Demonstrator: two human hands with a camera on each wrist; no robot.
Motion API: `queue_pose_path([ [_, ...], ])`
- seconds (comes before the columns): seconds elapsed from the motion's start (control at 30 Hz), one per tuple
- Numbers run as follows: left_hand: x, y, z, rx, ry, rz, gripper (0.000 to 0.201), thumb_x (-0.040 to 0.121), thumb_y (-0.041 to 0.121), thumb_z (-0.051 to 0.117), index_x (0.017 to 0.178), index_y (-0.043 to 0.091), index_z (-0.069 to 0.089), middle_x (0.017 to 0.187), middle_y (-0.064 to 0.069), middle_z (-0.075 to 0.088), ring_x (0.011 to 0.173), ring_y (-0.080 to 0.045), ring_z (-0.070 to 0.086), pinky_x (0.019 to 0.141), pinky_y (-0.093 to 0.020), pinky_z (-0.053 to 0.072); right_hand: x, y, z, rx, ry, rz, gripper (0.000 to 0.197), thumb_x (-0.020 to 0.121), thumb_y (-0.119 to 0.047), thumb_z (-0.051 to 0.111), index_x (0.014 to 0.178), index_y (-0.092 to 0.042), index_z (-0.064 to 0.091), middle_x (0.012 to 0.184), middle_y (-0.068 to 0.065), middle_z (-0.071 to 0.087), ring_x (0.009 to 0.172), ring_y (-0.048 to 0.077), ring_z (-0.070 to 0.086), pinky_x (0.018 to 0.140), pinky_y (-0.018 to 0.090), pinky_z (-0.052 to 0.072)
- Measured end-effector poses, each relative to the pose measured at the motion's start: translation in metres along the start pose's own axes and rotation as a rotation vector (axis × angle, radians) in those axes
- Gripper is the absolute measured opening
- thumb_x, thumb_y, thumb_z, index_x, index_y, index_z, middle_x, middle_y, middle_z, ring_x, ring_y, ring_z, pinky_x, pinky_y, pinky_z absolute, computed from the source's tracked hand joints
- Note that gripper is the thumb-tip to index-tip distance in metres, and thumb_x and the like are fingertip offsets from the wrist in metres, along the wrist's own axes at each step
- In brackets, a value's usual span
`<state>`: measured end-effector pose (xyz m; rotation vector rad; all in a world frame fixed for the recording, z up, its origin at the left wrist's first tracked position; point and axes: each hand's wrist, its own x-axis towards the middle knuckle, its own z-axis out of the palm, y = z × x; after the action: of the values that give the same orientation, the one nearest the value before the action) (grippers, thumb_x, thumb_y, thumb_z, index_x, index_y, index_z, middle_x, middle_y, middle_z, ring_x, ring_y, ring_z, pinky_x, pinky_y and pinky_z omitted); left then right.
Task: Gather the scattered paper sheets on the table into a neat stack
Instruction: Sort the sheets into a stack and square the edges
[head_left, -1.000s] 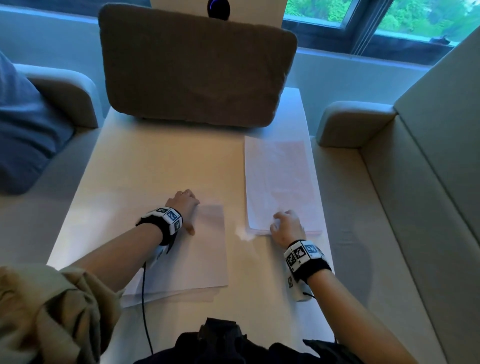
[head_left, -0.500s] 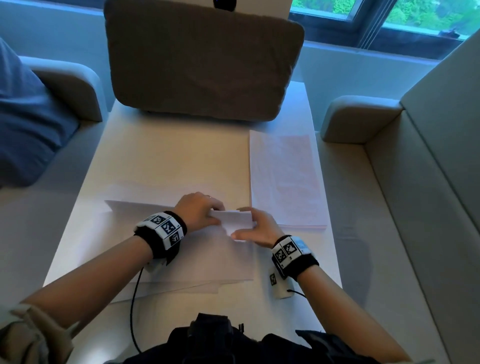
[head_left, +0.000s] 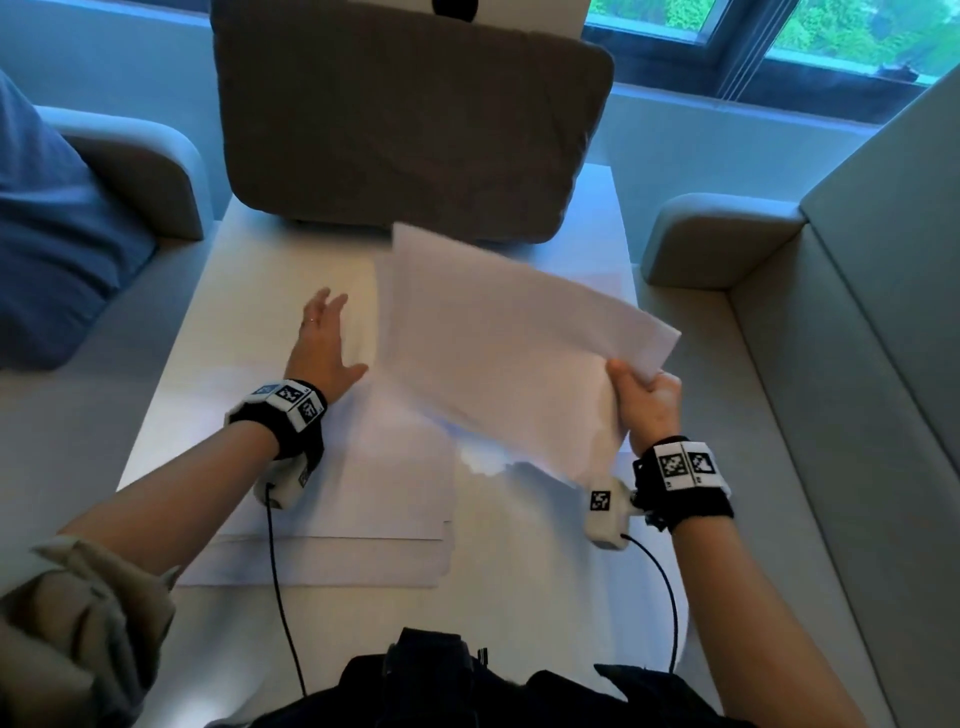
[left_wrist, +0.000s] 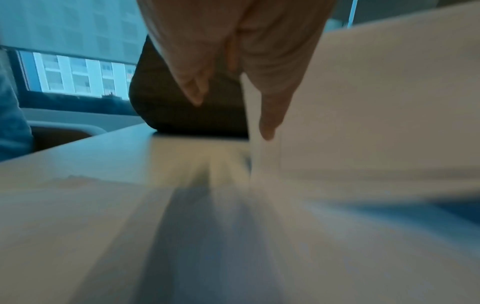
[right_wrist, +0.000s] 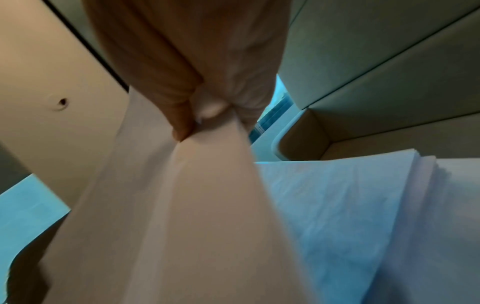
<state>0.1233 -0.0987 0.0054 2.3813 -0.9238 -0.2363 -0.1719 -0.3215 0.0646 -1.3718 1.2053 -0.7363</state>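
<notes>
the right hand (head_left: 647, 402) pinches a lifted bunch of paper sheets (head_left: 509, 353); the left hand (head_left: 324, 345) is spread flat above the table (head_left: 249, 291).

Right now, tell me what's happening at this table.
A person is gathering loose paper. Their right hand pinches the corner of a lifted bundle of sheets, held tilted above the white table. The left hand is open, fingers spread, beside the bundle's left edge. More sheets lie flat, roughly overlapped, near the person under the left wrist. Nothing is squared into one stack yet.
</notes>
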Motion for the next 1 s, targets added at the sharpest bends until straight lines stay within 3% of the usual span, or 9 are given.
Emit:
queue_pose_path([
  [0.13, 0.0, -0.009, 0.027, 0.215, -0.522, 0.08, 0.101, 0.063, 0.031, 0.086, 0.146, 0.014, 0.03, 0.152, -0.009, 0.024, 0.139, -0.027, 0.027, 0.113, -0.037, 0.025, 0.006, -0.009, -0.007, 0.169, 0.14, 0.01, 0.014, 0.086, -0.007, 0.064, 0.073, -0.014, 0.064, 0.06, -0.011, 0.067, 0.053, -0.001, 0.06, 0.054, 0.017, 0.05],
  [0.23, 0.001, -0.002, 0.035, 0.478, -0.68, 0.145, 0.12, 0.061, 0.046, 0.084, 0.151, 0.019, 0.009, 0.157, -0.004, 0.013, 0.142, -0.025, 0.022, 0.114, -0.039, 0.026, 0.005, -0.01, -0.008, 0.232, 0.189, 0.036, 0.012, 0.085, -0.008, 0.066, 0.075, -0.015, 0.064, 0.076, -0.003, 0.066, 0.062, 0.003, 0.062, 0.06, 0.022, 0.051],
  [0.4, 0.011, 0.003, 0.035, 0.592, -0.691, 0.168, 0.143, 0.05, 0.056, 0.086, 0.15, 0.014, -0.007, 0.158, -0.007, 0.008, 0.143, -0.026, 0.018, 0.116, -0.042, 0.021, -0.001, -0.012, -0.008, 0.262, 0.208, 0.043, 0.013, 0.086, -0.008, 0.065, 0.077, -0.017, 0.061, 0.079, -0.002, 0.065, 0.066, 0.006, 0.062, 0.059, 0.019, 0.051],
  [0.47, 0.013, 0.007, 0.035, 0.613, -0.689, 0.174, 0.14, 0.049, 0.055, 0.087, 0.15, 0.014, -0.001, 0.155, -0.007, 0.013, 0.141, -0.027, 0.022, 0.113, -0.041, 0.026, -0.003, -0.012, -0.009, 0.245, 0.217, 0.036, 0.013, 0.086, -0.008, 0.064, 0.078, -0.017, 0.061, 0.079, -0.002, 0.065, 0.067, 0.006, 0.061, 0.058, 0.018, 0.05],
  [0.6, 0.014, 0.014, 0.037, 0.657, -0.679, 0.173, 0.119, 0.045, 0.053, 0.088, 0.141, 0.017, 0.028, 0.137, -0.005, 0.036, 0.127, -0.026, 0.036, 0.104, -0.04, 0.037, -0.006, -0.01, -0.012, 0.215, 0.225, 0.027, 0.009, 0.086, -0.01, 0.065, 0.079, -0.016, 0.062, 0.081, -0.001, 0.066, 0.068, 0.007, 0.062, 0.057, 0.018, 0.05],
  [0.77, 0.014, 0.012, 0.036, 0.795, -0.591, 0.218, 0.112, 0.042, 0.074, 0.076, 0.133, 0.02, 0.037, 0.128, 0.0, 0.046, 0.121, -0.022, 0.042, 0.102, -0.037, 0.032, -0.011, -0.011, -0.015, 0.239, 0.241, 0.009, 0.01, 0.087, -0.011, 0.065, 0.08, -0.017, 0.061, 0.083, -0.002, 0.065, 0.07, 0.007, 0.062, 0.058, 0.018, 0.051],
  [0.87, 0.01, 0.009, 0.032, 0.804, -0.52, 0.257, 0.107, 0.046, 0.075, 0.073, 0.134, 0.024, 0.04, 0.134, 0.003, 0.043, 0.124, -0.02, 0.037, 0.102, -0.035, 0.029, -0.012, -0.014, -0.016, 0.255, 0.239, -0.001, 0.01, 0.088, -0.012, 0.064, 0.081, -0.017, 0.06, 0.083, -0.002, 0.065, 0.071, 0.007, 0.062, 0.061, 0.02, 0.051],
  [0.93, 0.009, 0.009, 0.029, 0.752, -0.479, 0.221, 0.089, 0.054, 0.07, 0.073, 0.129, 0.029, 0.049, 0.13, 0.005, 0.05, 0.121, -0.018, 0.043, 0.101, -0.033, 0.03, -0.013, -0.019, -0.016, 0.273, 0.235, -0.013, 0.011, 0.088, -0.012, 0.064, 0.08, -0.017, 0.059, 0.082, -0.001, 0.065, 0.071, 0.008, 0.062, 0.062, 0.022, 0.052],
  [1.0, 0.007, 0.01, 0.021, 0.671, -0.462, 0.176, 0.056, 0.066, 0.06, 0.072, 0.112, 0.03, 0.06, 0.11, 0.004, 0.065, 0.102, -0.017, 0.055, 0.091, -0.028, 0.037, -0.011, -0.026, -0.017, 0.266, 0.22, -0.037, 0.009, 0.088, -0.013, 0.064, 0.08, -0.016, 0.061, 0.082, -0.001, 0.065, 0.072, 0.01, 0.062, 0.065, 0.025, 0.053],
])
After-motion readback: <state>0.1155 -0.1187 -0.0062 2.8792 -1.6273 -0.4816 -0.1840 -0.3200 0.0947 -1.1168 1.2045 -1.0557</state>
